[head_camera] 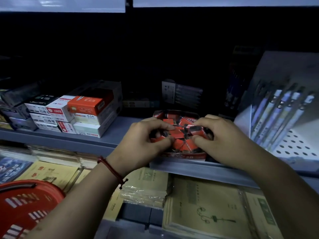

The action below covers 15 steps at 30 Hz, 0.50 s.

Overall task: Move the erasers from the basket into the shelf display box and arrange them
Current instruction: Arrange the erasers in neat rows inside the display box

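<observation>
A red display box (183,155) stands on the grey shelf, filled with several red-and-black wrapped erasers (170,121) lying at mixed angles. Both hands are inside the box. My left hand (143,144), with a red cord on its wrist, has curled fingers that pinch an eraser (177,133) near the middle of the pile. My right hand (219,137) pinches another eraser (196,128) between thumb and fingers, just above the pile. The red plastic basket (25,207) sits at the lower left; I cannot see what it holds.
Stacked boxes of pen refills (77,114) stand on the shelf to the left. A white rack of pens (283,116) leans on the right. Notebooks (207,213) in plastic wrap lie on the lower shelf under my arms. The shelf's back is dark.
</observation>
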Motion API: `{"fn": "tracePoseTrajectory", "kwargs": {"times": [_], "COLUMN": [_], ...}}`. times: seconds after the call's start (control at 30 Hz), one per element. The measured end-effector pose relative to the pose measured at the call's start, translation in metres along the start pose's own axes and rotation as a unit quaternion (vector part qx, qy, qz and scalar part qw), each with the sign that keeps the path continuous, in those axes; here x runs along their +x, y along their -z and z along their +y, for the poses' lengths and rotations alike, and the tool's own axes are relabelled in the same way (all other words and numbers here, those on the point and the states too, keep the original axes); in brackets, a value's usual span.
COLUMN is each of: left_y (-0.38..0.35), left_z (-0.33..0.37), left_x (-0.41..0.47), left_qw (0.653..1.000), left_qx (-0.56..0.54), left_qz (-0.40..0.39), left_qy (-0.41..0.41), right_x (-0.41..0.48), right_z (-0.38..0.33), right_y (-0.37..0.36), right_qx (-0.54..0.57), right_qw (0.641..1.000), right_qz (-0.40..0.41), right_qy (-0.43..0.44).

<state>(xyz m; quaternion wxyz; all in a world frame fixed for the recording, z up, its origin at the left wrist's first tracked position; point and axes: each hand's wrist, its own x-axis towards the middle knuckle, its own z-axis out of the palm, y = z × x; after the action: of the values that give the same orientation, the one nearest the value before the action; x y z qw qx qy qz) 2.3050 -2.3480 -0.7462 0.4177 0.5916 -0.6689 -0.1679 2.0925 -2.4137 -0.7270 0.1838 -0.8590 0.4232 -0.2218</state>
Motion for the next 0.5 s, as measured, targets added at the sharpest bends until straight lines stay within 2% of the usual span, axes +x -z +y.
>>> {"fn": "tracePoseTrajectory", "kwargs": {"times": [0.1,0.2,0.3,0.5], "left_y": [0.0032,0.0058,0.0061,0.0057], "left_z": [-0.0048,-0.0070,-0.0099,-0.0104], "left_x": [0.0020,0.0020,0.0031,0.0086], "left_qw": [0.999,0.995,0.990,0.989], "left_qx": [0.030,0.088,0.119,0.126], "left_qz": [0.037,0.016,0.030,0.060], "left_qy": [-0.020,-0.051,-0.076,-0.058], "right_x": [-0.0003,-0.0005,0.0000,0.0050], "right_z": [0.0052,0.0074,0.0064,0.0063], "right_y": [-0.0037,-0.0072,-0.0077,-0.0087], "right_qx": [0.011,0.003,0.011,0.051], "right_qw": [1.000,1.000,1.000,0.995], "right_qz": [0.024,0.022,0.023,0.088], "right_qy": [0.009,0.009,0.004,0.023]}}
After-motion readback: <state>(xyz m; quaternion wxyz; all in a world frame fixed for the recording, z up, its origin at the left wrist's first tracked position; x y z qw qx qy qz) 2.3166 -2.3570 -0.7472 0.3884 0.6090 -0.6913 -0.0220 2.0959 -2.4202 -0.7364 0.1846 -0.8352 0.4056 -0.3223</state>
